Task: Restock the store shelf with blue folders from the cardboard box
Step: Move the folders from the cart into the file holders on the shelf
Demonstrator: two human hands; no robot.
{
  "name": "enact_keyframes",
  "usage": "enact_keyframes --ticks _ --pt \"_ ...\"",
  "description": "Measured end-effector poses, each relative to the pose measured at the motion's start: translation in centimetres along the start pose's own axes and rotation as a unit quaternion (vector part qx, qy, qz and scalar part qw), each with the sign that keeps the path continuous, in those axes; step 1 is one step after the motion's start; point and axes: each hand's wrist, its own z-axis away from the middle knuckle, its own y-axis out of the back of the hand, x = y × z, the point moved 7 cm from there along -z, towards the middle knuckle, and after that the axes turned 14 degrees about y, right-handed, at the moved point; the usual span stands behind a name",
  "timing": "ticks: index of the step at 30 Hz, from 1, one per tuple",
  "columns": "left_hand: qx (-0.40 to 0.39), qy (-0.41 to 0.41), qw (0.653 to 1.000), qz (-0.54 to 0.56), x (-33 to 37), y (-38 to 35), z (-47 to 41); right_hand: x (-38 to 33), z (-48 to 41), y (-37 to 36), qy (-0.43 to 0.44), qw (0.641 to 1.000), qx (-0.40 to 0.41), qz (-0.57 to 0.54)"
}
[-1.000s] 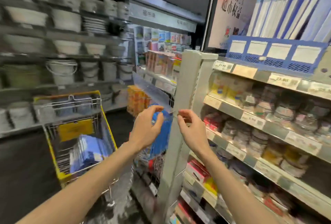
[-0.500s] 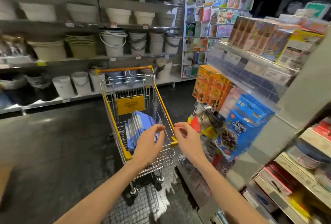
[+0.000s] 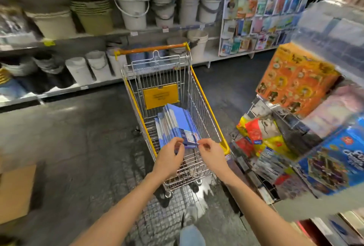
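A stack of blue folders [image 3: 174, 122] lies tilted in the basket of a wire shopping cart [image 3: 203, 102] with yellow trim, straight in front of me. My left hand [image 3: 169, 158] reaches over the cart's near rim, and its curled fingers pinch the near end of the top folder, beside a white label. My right hand [image 3: 212, 155] is just to the right and pinches the same folder's near corner between thumb and forefinger. A brown cardboard box [image 3: 15, 192] sits on the floor at the far left, partly cut off.
A store shelf [image 3: 307, 206] with toy boxes and snack bags crowds in on the right. Across the aisle stand shelves of buckets [image 3: 134, 11] and a card rack [image 3: 262, 13]. The dark floor [image 3: 78, 147] stretches out to the left of the cart.
My view swung from the shelf with blue folders down to the cart. Both hands moved forward over the cart's rim and reached the near end of the folder stack.
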Motion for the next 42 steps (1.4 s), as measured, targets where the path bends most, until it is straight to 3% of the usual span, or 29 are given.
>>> enact_keyframes --ticks 8,14,23,34,42 --pt "-0.038 0.092 0.992 -0.084 -2.4 -0.5 -12.2 5.7 -11.0 -4.2 -0.074 0.993 -0.084 -0.028" --pt "-0.045 0.155 0.984 -0.081 -3.7 -0.4 -18.3 8.6 -17.9 -6.5 -0.118 0.98 -0.154 -0.033" --pt "-0.074 0.229 0.969 -0.05 -6.4 -2.1 -28.0 14.0 -24.6 -10.3 -0.224 0.959 -0.148 -0.09" --pt "-0.156 0.319 0.935 -0.01 -11.4 -7.0 -41.2 20.5 -30.4 -12.6 -0.325 0.943 -0.045 -0.059" --pt "-0.142 0.394 0.907 0.043 -14.2 -8.9 -44.9 21.9 -33.7 -17.8 -0.311 0.944 -0.113 -0.007"
